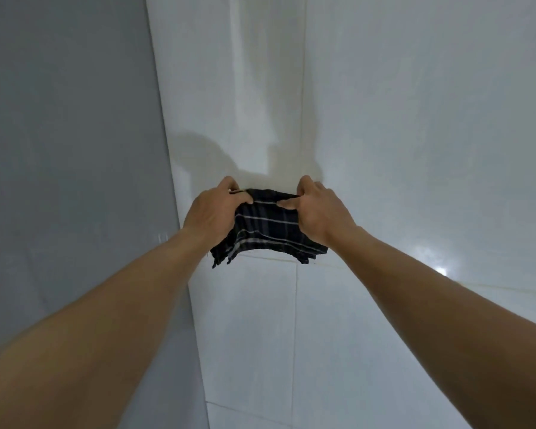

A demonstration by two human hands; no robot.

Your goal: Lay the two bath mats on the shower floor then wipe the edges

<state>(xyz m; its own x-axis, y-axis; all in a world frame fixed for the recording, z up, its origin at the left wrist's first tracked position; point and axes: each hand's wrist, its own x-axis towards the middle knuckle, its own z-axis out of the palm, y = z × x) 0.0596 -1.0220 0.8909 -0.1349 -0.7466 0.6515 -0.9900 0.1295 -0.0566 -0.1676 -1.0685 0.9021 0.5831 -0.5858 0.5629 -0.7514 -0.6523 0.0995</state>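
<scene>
A dark checked cloth [268, 229] with pale stripes hangs folded between both hands, in front of a white tiled wall. My left hand [212, 213] grips its upper left edge. My right hand [321, 209] pinches its upper right edge. Both arms stretch forward at about chest height. The cloth's lower corners hang loose over a grout line. No bath mat and no shower floor are in view.
White wall tiles [415, 150] fill the middle and right, with a bright light reflection [440, 270] at the right. A grey glass or panel surface [68, 150] stands along the left, meeting the tiles at a slanted edge.
</scene>
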